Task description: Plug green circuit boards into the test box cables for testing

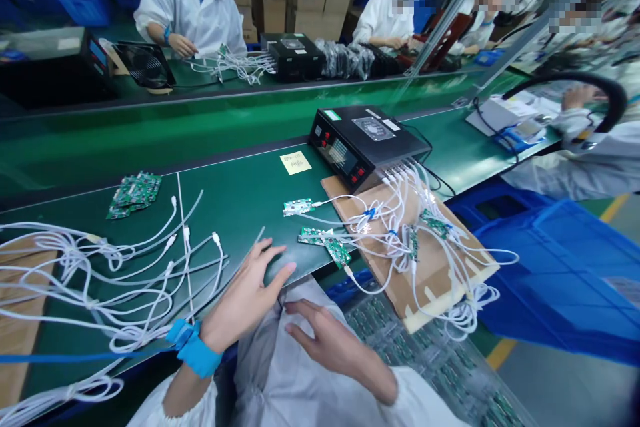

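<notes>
My left hand [250,287] rests at the table's front edge with its fingers spread and nothing in them. A blue wrist strap [194,347] circles that wrist. My right hand [333,337] hovers above my lap, fingers apart and holding nothing. Just beyond the hands lie green circuit boards [339,250], with white cables plugged into some. Another board [298,207] sits farther back, a cable at its right end. White USB cables [170,267] with free plugs spread out to the left of my left hand. A pile of loose circuit boards [134,195] lies at the back left.
A black test box [370,140] stands on the table, its cables running over a cardboard sheet [450,267] that overhangs the edge. A yellow note [295,162] lies beside it. Blue bins [565,267] stand at the right. Co-workers sit across the green divider [225,120] and at the right.
</notes>
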A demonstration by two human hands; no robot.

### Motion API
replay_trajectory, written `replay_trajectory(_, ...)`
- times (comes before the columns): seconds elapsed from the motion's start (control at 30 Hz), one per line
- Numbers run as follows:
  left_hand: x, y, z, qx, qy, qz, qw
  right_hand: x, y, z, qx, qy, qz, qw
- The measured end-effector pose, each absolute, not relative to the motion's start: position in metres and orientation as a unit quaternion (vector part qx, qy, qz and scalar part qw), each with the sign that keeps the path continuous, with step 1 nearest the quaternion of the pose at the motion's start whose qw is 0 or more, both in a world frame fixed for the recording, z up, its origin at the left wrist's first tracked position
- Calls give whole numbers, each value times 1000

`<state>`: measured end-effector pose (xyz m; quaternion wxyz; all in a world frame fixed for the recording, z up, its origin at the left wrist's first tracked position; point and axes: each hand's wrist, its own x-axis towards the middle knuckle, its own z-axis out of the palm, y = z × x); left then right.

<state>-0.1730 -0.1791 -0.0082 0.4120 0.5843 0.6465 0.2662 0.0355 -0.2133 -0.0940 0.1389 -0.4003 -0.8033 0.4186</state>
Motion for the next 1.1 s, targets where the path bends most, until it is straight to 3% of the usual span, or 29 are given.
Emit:
replay_trajectory(0.07, -171, -173, -15, 583, 644, 284, 406, 50, -204, -38, -362, -826, 409, 142)
replay_trajectory(0.2, -163, -155, -31, 559, 629, 353, 408, 52, -163, 32, -385, -897, 176, 131)
replay_trajectory(0.3, -155, -138, -44, 521, 616, 420, 415, 24, -117, 42, -388, -919, 7, 65)
replay_trajectory(0.43, -151, -117, -60, 502, 606, 463, 407, -21, -66, 26, -390, -916, -90, -14)
replay_trajectory(0.67, -152, -95, -73, 532, 610, 478, 342, -39, -36, 13, -379, -917, -19, -119)
replay_trajectory(0.9, -138, -69, -70, 558, 575, 519, 296, -23, -22, 21, -335, -938, 26, -85)
replay_trajectory(1.1, -130, -61, -71, 516, 549, 572, 325, -14, -16, 14, -318, -946, 19, -67)
